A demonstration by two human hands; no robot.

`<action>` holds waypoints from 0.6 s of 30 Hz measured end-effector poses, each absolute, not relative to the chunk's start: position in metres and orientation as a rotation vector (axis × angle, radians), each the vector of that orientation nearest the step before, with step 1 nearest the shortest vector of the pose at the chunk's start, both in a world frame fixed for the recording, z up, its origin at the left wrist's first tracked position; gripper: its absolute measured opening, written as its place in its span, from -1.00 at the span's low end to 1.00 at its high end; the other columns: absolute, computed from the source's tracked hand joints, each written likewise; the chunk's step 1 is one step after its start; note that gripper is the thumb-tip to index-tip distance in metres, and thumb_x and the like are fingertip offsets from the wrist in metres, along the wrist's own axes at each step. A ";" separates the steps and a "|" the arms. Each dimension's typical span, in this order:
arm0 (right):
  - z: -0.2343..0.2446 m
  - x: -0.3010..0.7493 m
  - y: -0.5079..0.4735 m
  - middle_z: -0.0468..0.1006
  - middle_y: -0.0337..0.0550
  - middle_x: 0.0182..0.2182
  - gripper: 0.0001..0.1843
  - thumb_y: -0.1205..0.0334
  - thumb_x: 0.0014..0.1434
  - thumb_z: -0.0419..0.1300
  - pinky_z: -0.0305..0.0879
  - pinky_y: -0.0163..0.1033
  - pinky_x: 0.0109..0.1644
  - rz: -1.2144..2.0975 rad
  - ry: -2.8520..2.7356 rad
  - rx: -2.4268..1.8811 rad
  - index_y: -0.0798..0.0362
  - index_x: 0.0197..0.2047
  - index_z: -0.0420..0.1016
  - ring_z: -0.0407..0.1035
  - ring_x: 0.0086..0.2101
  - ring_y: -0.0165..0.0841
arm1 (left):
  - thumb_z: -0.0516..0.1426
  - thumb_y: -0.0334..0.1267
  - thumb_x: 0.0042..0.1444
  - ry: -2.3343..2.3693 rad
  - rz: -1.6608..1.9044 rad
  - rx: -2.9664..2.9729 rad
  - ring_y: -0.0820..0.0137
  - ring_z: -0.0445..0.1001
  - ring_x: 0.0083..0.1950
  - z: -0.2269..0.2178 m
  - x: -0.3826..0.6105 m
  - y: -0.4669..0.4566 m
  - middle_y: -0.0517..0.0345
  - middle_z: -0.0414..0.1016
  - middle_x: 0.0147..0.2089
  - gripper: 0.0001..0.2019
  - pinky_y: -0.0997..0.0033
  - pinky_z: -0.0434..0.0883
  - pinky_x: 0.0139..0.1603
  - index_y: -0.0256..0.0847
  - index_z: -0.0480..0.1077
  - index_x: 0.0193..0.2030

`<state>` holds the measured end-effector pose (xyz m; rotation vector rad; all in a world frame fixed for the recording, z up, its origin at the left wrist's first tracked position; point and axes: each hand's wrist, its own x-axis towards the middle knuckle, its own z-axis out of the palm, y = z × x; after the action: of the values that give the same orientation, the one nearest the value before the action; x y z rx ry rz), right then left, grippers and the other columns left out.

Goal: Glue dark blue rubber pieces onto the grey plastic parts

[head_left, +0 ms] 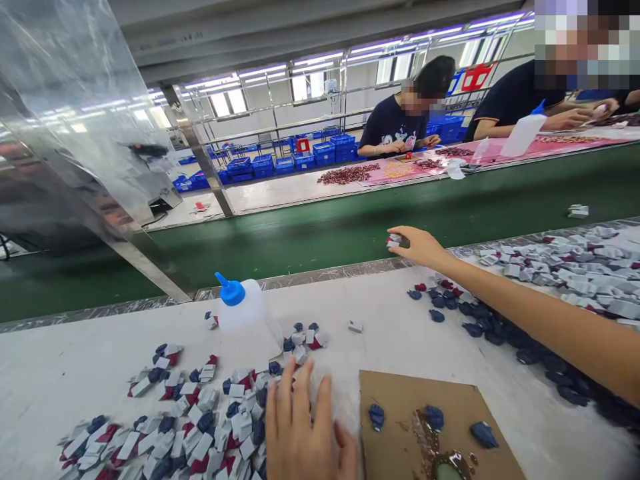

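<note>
My right hand [417,247] reaches out over the near edge of the green conveyor belt [310,237]. Between its thumb and fingers is a small grey-and-red plastic piece [394,241]. My left hand [303,427] is spread flat-fingered at the right side of a heap of grey, red and navy assembled pieces [190,427], with nothing visibly gripped. Right of it lies a brown cardboard sheet [400,453], bearing several navy pieces [434,418] and a wet, glossy smear of brownish liquid [427,443]. A lone grey piece [355,327] rests on the white tabletop [330,300].
A white squeeze bottle [250,313] with blue nozzle stands behind the heap. Under my right forearm spread loose navy parts [530,353], with grey pieces [575,267] beyond. A metal post [145,267] rises at left. Two co-workers [395,127] sit across the belt.
</note>
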<state>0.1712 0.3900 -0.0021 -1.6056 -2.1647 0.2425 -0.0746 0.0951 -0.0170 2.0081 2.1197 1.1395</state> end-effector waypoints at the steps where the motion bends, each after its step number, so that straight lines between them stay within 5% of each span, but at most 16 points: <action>1: 0.002 0.166 0.371 0.45 0.03 0.04 -0.56 0.17 0.15 0.19 0.29 -0.11 0.07 0.264 -2.209 -1.532 0.11 0.09 0.38 0.36 -0.01 -0.20 | 0.12 -0.42 -0.02 2.009 1.286 1.845 -0.02 0.39 0.13 -0.015 -0.067 0.094 -0.13 0.53 0.01 -0.68 -0.06 0.28 0.14 -0.13 0.52 -0.11; 3: 0.010 0.155 0.323 0.49 -0.09 0.03 -0.54 0.09 0.09 0.25 0.27 -0.14 0.08 0.317 -2.315 -1.332 0.00 0.06 0.41 0.37 -0.01 -0.22 | 0.14 -0.30 0.07 1.757 1.420 1.425 0.18 0.52 -0.13 -0.012 -0.052 0.090 -0.06 0.58 -0.16 -0.71 0.24 0.46 -0.16 -0.08 0.49 -0.05; 5: 0.016 0.144 0.267 0.56 -0.12 -0.08 -0.56 0.02 0.09 0.25 0.27 -0.10 0.04 0.331 -2.439 -0.939 -0.03 0.02 0.43 0.42 -0.07 -0.22 | 0.19 -0.12 0.05 1.514 1.379 1.036 0.29 0.50 -0.31 -0.011 -0.039 0.086 -0.03 0.56 -0.26 -0.67 0.42 0.42 -0.46 -0.12 0.48 -0.03; 7: 0.018 0.136 0.213 0.57 -0.12 -0.09 -0.65 0.10 0.17 0.21 0.24 -0.13 0.05 0.300 -2.477 -0.574 -0.02 0.02 0.39 0.42 -0.07 -0.28 | 0.27 0.00 -0.07 1.332 1.303 0.833 0.32 0.48 -0.33 -0.011 -0.031 0.084 -0.04 0.54 -0.25 -0.53 0.50 0.37 -0.54 -0.17 0.48 -0.04; 10: 0.018 0.134 0.158 0.57 -0.13 -0.06 -0.61 0.25 0.21 0.17 0.14 -0.15 0.15 0.199 -2.527 -0.426 -0.01 0.11 0.32 0.39 -0.01 -0.36 | 0.30 -0.03 -0.10 1.200 1.183 0.845 0.42 0.44 -0.41 -0.011 -0.028 0.084 0.03 0.54 -0.35 -0.62 0.55 0.35 -0.50 -0.24 0.53 -0.21; 13: 0.017 0.160 0.136 0.56 -0.09 -0.04 -0.49 0.06 0.18 0.20 0.21 -0.08 0.11 0.100 -2.477 -0.623 -0.05 0.18 0.29 0.41 -0.02 -0.26 | 0.32 -0.10 -0.11 1.168 1.125 0.815 0.42 0.49 -0.39 -0.012 -0.031 0.087 0.04 0.58 -0.37 -0.71 0.55 0.39 -0.44 -0.25 0.54 -0.29; 15: 0.018 0.195 0.128 0.60 -0.08 -0.17 -0.57 -0.04 0.18 0.15 0.35 -0.11 -0.11 0.082 -2.343 -0.948 -0.07 0.08 0.38 0.48 -0.18 -0.22 | 0.36 -0.11 -0.20 1.200 1.176 0.718 0.37 0.54 -0.34 -0.012 -0.034 0.090 0.01 0.61 -0.33 -0.68 0.55 0.42 -0.43 -0.26 0.54 -0.32; 18: 0.019 0.252 0.106 0.58 -0.11 -0.46 -0.69 -0.05 0.19 0.07 0.32 -0.16 -0.46 0.208 -2.210 -1.600 -0.06 -0.17 0.50 0.47 -0.48 -0.22 | 0.36 -0.08 -0.22 1.233 1.242 0.644 0.45 0.46 -0.54 -0.008 -0.035 0.093 0.12 0.53 -0.56 -0.67 0.59 0.34 -0.58 -0.28 0.51 -0.37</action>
<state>0.2518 0.1063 0.0186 -1.5996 -2.2101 0.2084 -0.0349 0.0926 -0.0076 0.6440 1.2330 1.2422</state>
